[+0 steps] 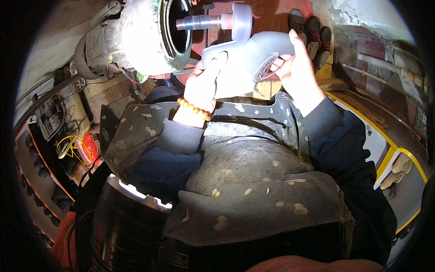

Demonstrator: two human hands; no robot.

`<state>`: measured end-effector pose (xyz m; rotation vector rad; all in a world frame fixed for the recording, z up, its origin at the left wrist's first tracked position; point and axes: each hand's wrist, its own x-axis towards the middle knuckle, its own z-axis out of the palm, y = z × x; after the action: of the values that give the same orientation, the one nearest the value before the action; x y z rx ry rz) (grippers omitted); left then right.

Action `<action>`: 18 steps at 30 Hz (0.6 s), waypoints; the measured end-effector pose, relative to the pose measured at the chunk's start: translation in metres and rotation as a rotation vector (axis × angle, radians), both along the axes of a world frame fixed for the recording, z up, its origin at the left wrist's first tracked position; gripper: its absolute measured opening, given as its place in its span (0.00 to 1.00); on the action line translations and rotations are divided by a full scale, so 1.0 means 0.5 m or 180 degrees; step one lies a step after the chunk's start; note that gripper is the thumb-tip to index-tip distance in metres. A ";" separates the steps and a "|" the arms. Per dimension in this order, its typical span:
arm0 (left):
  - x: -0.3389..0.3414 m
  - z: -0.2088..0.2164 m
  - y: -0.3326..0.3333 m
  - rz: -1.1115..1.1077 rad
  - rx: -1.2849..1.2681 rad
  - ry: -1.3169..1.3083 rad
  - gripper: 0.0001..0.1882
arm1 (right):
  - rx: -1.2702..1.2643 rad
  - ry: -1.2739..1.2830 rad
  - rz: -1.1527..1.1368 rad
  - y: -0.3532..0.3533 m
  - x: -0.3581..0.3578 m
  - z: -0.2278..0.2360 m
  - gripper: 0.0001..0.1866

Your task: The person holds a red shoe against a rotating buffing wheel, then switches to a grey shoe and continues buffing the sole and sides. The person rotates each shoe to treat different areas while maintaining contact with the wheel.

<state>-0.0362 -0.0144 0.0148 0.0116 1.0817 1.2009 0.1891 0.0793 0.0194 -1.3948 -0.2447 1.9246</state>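
Both my hands hold up a grey shoe upper (260,45), with a row of eyelets facing down to the right. My left hand (202,86), with a beaded bracelet at the wrist, grips its left end, thumb on top. My right hand (297,72) pinches the rounded right end, thumb above and fingers beneath. Just beyond the upper is a pale round wheel (242,21) on a shaft that sticks out of a machine (140,36). The upper lies close below the wheel; whether they touch I cannot tell.
A spotted dark apron (249,167) covers my lap. Several dark shoes (312,36) stand at the back right. A yellow-edged shelf (403,156) with light shoe-shaped pieces is at the right. Yellow cable (72,147) and a red bag lie at the left, beside a shoe rack (43,167).
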 end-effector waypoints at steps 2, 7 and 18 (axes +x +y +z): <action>-0.004 -0.005 -0.006 -0.0159 -0.0121 0.0232 0.25 | -0.0145 -0.0043 -0.0057 0.003 -0.003 -0.009 0.30; -0.014 -0.026 -0.021 -0.0108 -0.0078 0.0194 0.25 | -0.0136 0.0058 -0.0035 0.001 -0.002 -0.032 0.32; 0.031 -0.065 -0.008 -0.0312 0.0486 0.0063 0.19 | 0.0189 -0.0088 -0.0275 0.020 0.045 -0.030 0.28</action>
<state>-0.0209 -0.0186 -0.0176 0.1927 0.9935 1.1943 0.2115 0.0894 0.0045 -1.3715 -0.2488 1.8145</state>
